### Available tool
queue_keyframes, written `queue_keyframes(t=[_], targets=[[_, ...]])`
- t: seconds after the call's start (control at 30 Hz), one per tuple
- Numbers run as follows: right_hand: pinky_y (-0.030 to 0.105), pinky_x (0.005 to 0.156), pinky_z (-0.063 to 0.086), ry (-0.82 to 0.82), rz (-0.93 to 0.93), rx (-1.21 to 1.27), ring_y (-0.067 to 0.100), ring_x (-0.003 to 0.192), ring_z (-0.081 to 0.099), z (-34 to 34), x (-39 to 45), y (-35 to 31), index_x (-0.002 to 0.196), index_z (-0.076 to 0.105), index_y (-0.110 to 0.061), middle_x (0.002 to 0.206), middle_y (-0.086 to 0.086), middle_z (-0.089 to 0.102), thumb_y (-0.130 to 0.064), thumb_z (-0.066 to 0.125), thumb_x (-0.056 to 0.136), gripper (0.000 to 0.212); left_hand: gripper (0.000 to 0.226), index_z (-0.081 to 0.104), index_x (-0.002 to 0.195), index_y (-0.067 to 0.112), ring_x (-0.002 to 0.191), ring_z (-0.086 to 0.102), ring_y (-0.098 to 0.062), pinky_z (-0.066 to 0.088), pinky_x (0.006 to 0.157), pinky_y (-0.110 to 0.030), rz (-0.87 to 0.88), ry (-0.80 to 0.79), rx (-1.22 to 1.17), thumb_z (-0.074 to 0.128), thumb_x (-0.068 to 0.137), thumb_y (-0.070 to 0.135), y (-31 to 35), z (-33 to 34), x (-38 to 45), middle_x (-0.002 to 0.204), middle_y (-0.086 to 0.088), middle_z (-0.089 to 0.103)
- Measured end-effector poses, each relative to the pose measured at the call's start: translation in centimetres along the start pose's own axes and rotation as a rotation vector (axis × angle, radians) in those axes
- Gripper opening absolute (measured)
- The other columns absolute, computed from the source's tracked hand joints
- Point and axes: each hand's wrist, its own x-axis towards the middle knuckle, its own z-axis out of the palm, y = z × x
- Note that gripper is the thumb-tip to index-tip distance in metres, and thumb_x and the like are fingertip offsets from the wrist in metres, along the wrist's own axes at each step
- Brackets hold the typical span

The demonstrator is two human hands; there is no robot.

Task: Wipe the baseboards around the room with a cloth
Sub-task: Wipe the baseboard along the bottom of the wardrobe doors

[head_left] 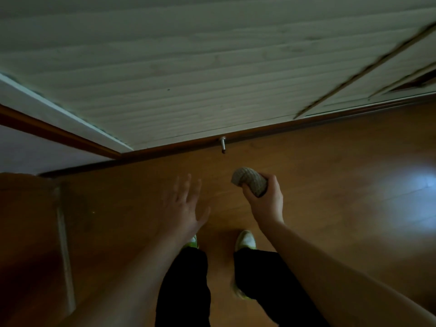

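I stand facing a pale panelled wall whose dark brown baseboard (271,128) runs along the wooden floor from the left corner to the right. My right hand (266,199) grips a bunched grey textured cloth (250,182), held above the floor short of the baseboard. My left hand (184,206) is held out with fingers spread and holds nothing.
A metal doorstop (222,144) sticks out from the baseboard straight ahead. A brown door or cabinet panel (30,232) stands at the left. My two feet in light shoes (245,239) are on the wooden floor (342,173), with a light glare at the right.
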Motion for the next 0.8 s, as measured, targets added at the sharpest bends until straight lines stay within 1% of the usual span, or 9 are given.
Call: queue_keyframes(t=[0.13, 0.2, 0.3, 0.37, 0.47, 0.53, 0.67, 0.73, 0.8], targets=[[0.007, 0.058, 0.046, 0.019, 0.104, 0.039, -0.012, 0.087, 0.057, -1.4, 1.2, 1.2, 0.097, 0.049, -0.046, 0.096, -0.017, 0.061, -0.041, 0.078, 0.076, 0.036, 0.08, -0.019, 0.154, 0.035, 0.15, -0.02, -0.028, -0.002, 0.122, -0.053, -0.022, -0.049, 0.042, 0.013, 0.092, 0.073, 0.9, 1.0, 0.7, 0.163, 0.001, -0.027], [0.007, 0.057, 0.045, -0.006, 0.11, 0.023, -0.012, 0.085, 0.057, -2.1, 2.5, 2.5, 0.097, 0.048, -0.046, 0.096, -0.017, 0.061, -0.041, 0.078, 0.076, 0.037, 0.082, -0.021, 0.153, 0.036, 0.15, -0.018, -0.033, -0.001, 0.122, -0.053, -0.058, -0.05, 0.053, 0.014, 0.091, 0.075, 2.0, 1.7, 1.4, 0.162, 0.0, -0.028], [0.006, 0.055, 0.043, -0.09, 0.065, -0.021, -0.009, 0.082, 0.056, -4.2, 6.2, 4.2, 0.103, 0.049, -0.036, 0.095, -0.016, 0.058, -0.043, 0.078, 0.075, 0.041, 0.082, -0.023, 0.151, 0.034, 0.151, -0.012, -0.036, 0.003, 0.122, -0.056, -0.038, -0.03, 0.142, 0.01, 0.088, 0.076, 3.8, 2.5, 2.8, 0.162, -0.003, -0.024], [0.007, 0.057, 0.04, -0.13, 0.009, -0.061, -0.006, 0.083, 0.055, -6.4, 9.0, 5.3, 0.108, 0.049, -0.03, 0.097, -0.017, 0.055, -0.042, 0.078, 0.076, 0.044, 0.083, -0.022, 0.152, 0.033, 0.151, -0.011, -0.037, 0.005, 0.122, -0.056, -0.038, -0.034, 0.212, 0.006, 0.087, 0.077, 4.6, 2.4, 3.7, 0.163, -0.004, -0.022], [0.009, 0.062, 0.039, -0.157, -0.043, -0.058, -0.003, 0.086, 0.054, -9.5, 11.8, 6.5, 0.109, 0.049, -0.028, 0.099, -0.015, 0.054, -0.041, 0.077, 0.078, 0.044, 0.084, -0.024, 0.152, 0.033, 0.15, -0.011, -0.038, 0.008, 0.122, -0.057, -0.104, -0.041, 0.224, 0.0, 0.085, 0.077, 6.5, 1.6, 4.3, 0.163, -0.004, -0.023], [0.01, 0.064, 0.04, -0.196, -0.063, -0.058, -0.002, 0.088, 0.054, -10.8, 13.0, 7.3, 0.112, 0.049, -0.026, 0.102, -0.012, 0.055, -0.04, 0.077, 0.079, 0.046, 0.084, -0.023, 0.152, 0.033, 0.151, -0.01, -0.039, 0.009, 0.122, -0.057, -0.116, -0.028, 0.221, -0.002, 0.084, 0.077, 8.9, 1.7, 5.2, 0.164, -0.003, -0.019], [0.016, 0.072, 0.044, -0.227, -0.098, -0.06, 0.004, 0.094, 0.055, -10.0, 15.3, 10.7, 0.117, 0.051, -0.023, 0.108, -0.008, 0.055, -0.037, 0.077, 0.08, 0.047, 0.087, -0.01, 0.157, 0.029, 0.152, -0.002, -0.038, 0.015, 0.121, -0.057, -0.151, -0.004, 0.147, 0.005, 0.086, 0.077, 12.4, 4.2, 9.2, 0.166, -0.004, -0.007], [0.015, 0.073, 0.044, -0.198, -0.123, -0.06, 0.004, 0.095, 0.055, -8.2, 16.6, 13.2, 0.118, 0.051, -0.026, 0.109, -0.009, 0.056, -0.038, 0.076, 0.081, 0.046, 0.087, -0.004, 0.158, 0.026, 0.152, 0.004, -0.038, 0.015, 0.121, -0.056, -0.114, 0.031, 0.171, 0.007, 0.087, 0.077, 12.8, 7.2, 11.6, 0.166, -0.005, 0.0], [0.013, 0.074, 0.042, -0.17, -0.137, -0.061, 0.003, 0.095, 0.054, -5.9, 17.7, 15.9, 0.12, 0.051, -0.029, 0.11, -0.012, 0.055, -0.039, 0.074, 0.083, 0.046, 0.089, -0.002, 0.157, 0.026, 0.151, 0.005, -0.039, 0.017, 0.119, -0.057, -0.072, 0.034, 0.171, 0.009, 0.086, 0.077, 12.6, 10.5, 13.9, 0.167, -0.006, 0.003]])
